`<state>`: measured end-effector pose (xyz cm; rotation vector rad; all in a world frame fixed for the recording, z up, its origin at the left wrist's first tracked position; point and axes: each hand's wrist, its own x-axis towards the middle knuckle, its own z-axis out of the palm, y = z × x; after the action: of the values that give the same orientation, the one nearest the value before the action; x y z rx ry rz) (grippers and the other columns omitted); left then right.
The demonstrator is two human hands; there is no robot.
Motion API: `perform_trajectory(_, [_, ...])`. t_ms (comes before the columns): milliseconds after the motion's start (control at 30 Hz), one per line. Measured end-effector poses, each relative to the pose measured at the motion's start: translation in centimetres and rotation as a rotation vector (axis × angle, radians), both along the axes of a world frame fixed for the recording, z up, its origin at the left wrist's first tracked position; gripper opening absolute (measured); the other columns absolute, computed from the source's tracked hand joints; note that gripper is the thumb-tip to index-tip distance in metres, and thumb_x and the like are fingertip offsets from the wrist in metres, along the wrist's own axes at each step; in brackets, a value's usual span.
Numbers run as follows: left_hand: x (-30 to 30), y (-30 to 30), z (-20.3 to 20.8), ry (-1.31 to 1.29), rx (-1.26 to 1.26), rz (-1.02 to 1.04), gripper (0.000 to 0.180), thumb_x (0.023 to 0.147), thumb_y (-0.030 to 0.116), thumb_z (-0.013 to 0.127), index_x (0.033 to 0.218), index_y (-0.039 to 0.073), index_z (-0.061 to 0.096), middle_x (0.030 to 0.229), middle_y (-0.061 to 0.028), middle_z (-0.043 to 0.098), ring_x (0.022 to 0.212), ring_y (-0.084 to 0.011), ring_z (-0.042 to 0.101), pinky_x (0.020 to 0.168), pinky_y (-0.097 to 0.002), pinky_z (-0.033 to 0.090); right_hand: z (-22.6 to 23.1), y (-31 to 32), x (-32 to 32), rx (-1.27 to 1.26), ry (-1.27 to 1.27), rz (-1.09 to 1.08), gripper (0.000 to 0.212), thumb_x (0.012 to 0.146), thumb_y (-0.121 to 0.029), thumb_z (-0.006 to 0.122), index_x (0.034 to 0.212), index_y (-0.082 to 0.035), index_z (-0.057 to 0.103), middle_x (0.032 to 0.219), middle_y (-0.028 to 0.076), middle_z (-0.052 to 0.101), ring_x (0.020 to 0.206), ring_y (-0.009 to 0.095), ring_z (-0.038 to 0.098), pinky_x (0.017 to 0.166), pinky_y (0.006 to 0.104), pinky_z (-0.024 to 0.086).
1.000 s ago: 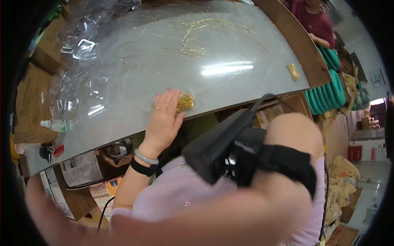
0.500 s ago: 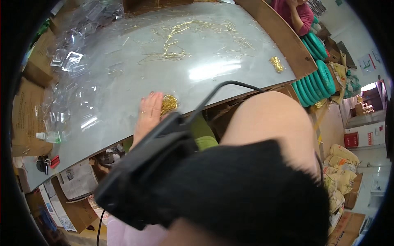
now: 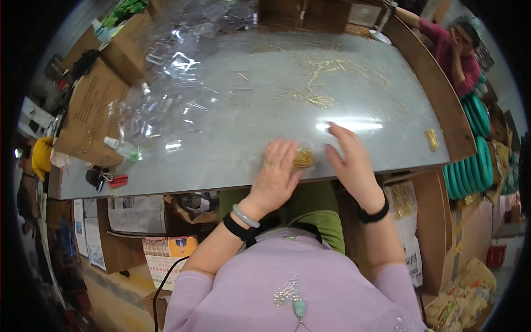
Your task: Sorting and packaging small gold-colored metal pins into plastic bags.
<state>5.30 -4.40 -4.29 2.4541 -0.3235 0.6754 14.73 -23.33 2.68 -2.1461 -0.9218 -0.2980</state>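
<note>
My left hand (image 3: 276,172) lies flat on the grey tabletop (image 3: 232,127) near its front edge, fingers apart, its fingertips touching a small pile of gold-coloured metal pieces (image 3: 302,159). My right hand (image 3: 349,157) rests palm down just right of that pile, fingers spread, holding nothing. More thin gold pieces (image 3: 318,83) are scattered over the far middle of the table. A smaller gold clump (image 3: 432,138) sits near the right edge.
A heap of clear plastic bags (image 3: 166,83) covers the table's left and far side. Cardboard boxes (image 3: 88,110) stand at the left, with a small bottle (image 3: 123,148). Green rings (image 3: 470,155) are stacked at the right. Another person (image 3: 453,47) sits at the far right corner.
My right arm, which filled the view before, has come down and its hand now rests on the table beside the gold pile. My left hand stays by the pile.
</note>
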Motion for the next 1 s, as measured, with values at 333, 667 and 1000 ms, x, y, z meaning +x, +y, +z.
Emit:
perform_trajectory(333, [0.0,0.6,0.2,-0.031,-0.064,-0.013,0.070,0.087,0.010,0.070,0.148,-0.003,0.038,0.140,-0.0241,0.050,0.134,-0.0404,0.047,0.118,-0.0541,0.032,-5.6,3.2,-3.5,0.134,0.011,-0.144,0.034,0.090,-0.008,0.069,0.123,-0.002,0.062,0.112,0.011,0.069,0.105,0.032,0.063,0.106,0.0499,0.041])
perform_trajectory(667, [0.1,0.0,0.2,-0.008,0.008,0.049,0.065,0.084,0.009,0.070,0.143,-0.005,0.046,0.139,-0.0240,0.049,0.137,-0.0421,0.043,0.115,-0.0514,0.036,-6.3,4.0,-3.9,-0.038,0.035,-0.007,0.059,0.102,-0.025,0.055,0.152,0.000,0.037,0.148,0.019,0.051,0.146,0.039,0.036,0.119,0.0595,0.019])
perform_trajectory(1000, [0.4,-0.6,0.3,0.029,0.122,0.109,0.055,0.085,0.009,0.069,0.135,-0.007,0.055,0.149,-0.0209,0.046,0.143,-0.0409,0.038,0.117,-0.0556,0.031,-5.7,2.8,-2.7,-0.194,-0.031,0.078,0.065,0.099,-0.030,0.061,0.151,0.001,0.038,0.155,0.021,0.040,0.145,0.040,0.035,0.119,0.0586,0.021])
